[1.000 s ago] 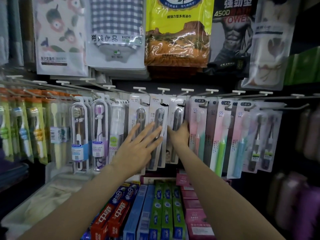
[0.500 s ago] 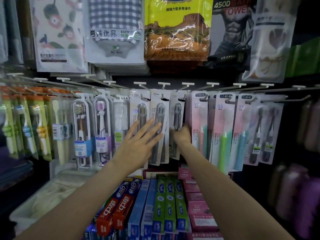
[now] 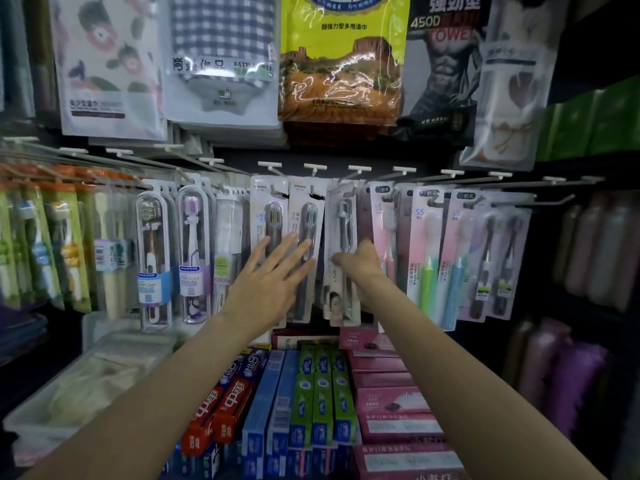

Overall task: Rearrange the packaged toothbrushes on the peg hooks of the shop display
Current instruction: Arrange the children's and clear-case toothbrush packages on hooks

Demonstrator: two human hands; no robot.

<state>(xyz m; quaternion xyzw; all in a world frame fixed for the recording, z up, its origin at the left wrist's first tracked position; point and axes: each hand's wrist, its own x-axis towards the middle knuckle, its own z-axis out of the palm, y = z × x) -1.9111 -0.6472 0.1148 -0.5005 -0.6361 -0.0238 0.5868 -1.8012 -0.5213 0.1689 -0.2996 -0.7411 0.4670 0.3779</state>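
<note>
I stand at a dim shop display wall, with a shelf of boxed toothpaste (image 3: 322,393) below my forearms: red, blue, green and pink cartons side by side. Above it, my left hand (image 3: 270,275) lies flat with fingers straight and spread, pressing on the two white "SPRING" toothbrush packs (image 3: 304,251) that hang on their peg hooks (image 3: 313,169). Just beside it, my right hand (image 3: 360,263) has its fingers curled behind the next grey toothbrush pack (image 3: 343,251), thumb on its front, holding it by the edge. To the right hang pink packs with green and blue brushes (image 3: 427,258); to the left, clear blister packs (image 3: 154,258). Farthest up hang bagged bath towels (image 3: 341,64).
</note>
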